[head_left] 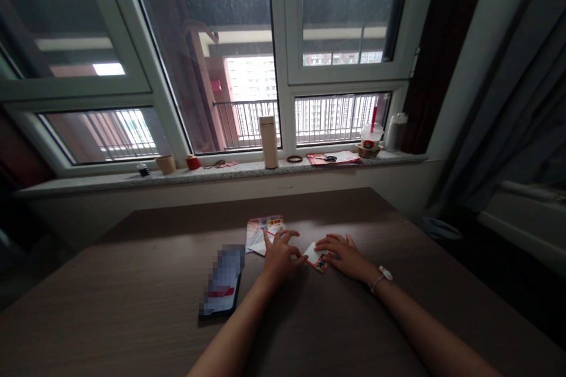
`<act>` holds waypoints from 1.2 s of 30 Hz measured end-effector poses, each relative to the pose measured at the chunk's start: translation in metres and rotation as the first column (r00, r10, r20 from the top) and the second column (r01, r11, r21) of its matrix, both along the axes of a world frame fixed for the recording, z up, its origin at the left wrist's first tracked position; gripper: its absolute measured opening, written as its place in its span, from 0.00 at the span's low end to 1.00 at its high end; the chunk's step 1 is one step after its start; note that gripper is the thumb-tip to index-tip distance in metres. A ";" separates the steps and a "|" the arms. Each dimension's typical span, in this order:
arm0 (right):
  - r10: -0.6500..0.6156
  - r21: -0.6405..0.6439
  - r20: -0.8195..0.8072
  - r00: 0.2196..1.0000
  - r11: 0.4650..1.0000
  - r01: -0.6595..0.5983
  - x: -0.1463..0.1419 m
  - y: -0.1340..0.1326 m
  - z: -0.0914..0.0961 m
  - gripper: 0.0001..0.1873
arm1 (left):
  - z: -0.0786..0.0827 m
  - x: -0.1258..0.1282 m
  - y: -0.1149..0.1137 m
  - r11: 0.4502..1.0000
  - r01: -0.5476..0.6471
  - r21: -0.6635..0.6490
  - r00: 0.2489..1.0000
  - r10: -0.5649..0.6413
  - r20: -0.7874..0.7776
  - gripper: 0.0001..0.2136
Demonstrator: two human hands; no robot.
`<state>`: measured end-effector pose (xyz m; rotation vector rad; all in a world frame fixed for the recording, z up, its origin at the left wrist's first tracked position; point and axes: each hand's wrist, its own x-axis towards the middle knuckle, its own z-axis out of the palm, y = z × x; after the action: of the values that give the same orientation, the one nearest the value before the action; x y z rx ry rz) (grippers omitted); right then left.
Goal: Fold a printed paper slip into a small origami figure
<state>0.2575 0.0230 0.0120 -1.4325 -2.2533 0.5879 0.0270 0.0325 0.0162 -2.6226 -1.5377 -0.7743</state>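
A small folded paper, white with a colourful printed edge, lies on the table between my hands. My right hand, a bracelet on its wrist, rests with outstretched fingers over the paper's right side. My left hand is open, fingers spread; its thumb tip is at the paper's left corner. Partly under the left fingers is a colourful printed sheet with a white folded piece on top. Left of that hand lies a phone, its screen blurred out.
Beyond the brown table runs a stone windowsill. On it stand a beige thermos, a paper cup, a drink cup with a red straw and a grey bottle. Scissors lie on red-edged paper.
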 end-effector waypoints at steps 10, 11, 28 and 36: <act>0.000 -0.011 0.017 1.000 1.000 0.000 0.000 0.001 -0.002 0.18 | -0.005 0.002 -0.003 1.000 -0.010 0.004 0.999 0.010 0.049 0.07; 0.002 -0.013 0.014 1.000 1.000 -0.002 0.000 0.001 -0.002 0.18 | -0.005 0.003 -0.004 1.000 -0.009 0.004 0.999 0.009 0.049 0.06; -0.053 0.071 0.013 0.998 0.996 0.052 -0.006 0.006 -0.012 0.20 | -0.006 0.013 -0.004 0.980 -0.041 -0.195 0.993 0.018 -0.117 0.18; -0.101 0.075 0.102 0.990 0.993 0.094 -0.007 0.007 -0.009 0.22 | -0.005 0.015 -0.005 0.980 -0.084 -0.181 0.988 0.058 -0.145 0.18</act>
<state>0.2501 0.0301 0.0033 -1.5623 -2.2445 0.4066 0.0419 0.0274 0.0114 -2.6626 -1.7315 -0.4518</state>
